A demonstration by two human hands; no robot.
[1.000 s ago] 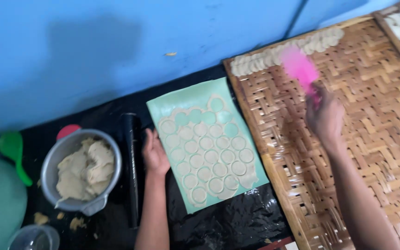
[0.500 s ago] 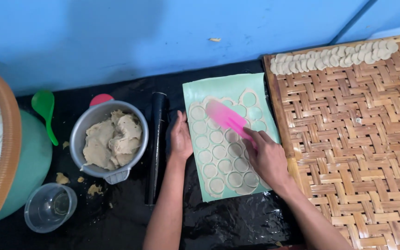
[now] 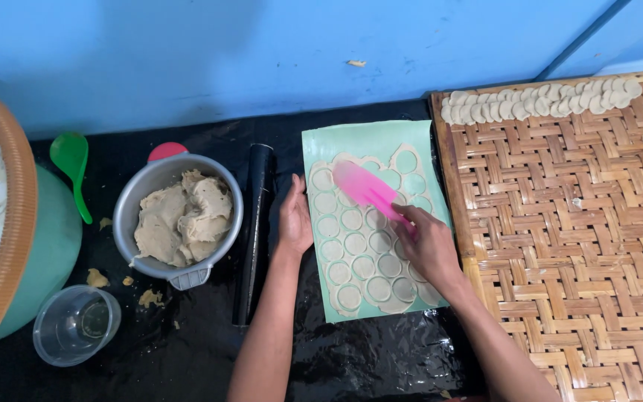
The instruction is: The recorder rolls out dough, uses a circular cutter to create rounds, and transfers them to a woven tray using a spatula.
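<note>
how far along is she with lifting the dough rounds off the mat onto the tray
Done: one row of dough rounds lies along the far edge of the woven tray, and a few holes show in the cut sheet. In hand: the right hand works a pink spatula over the green mat; the left hand rests on its edge. Left: most cut rounds on the mat, plus dough in the metal bowl.

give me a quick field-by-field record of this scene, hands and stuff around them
left hand: flat on the left edge of the green mat
right hand: holds a pink spatula over the dough sheet
dough sheet: rolled thin, cut into rounds, lying on the mat
left of mat: black rolling pin, metal bowl of dough
right of mat: woven tray with a row of cut rounds at its far edge
near left: clear cup, green spoon
</note>
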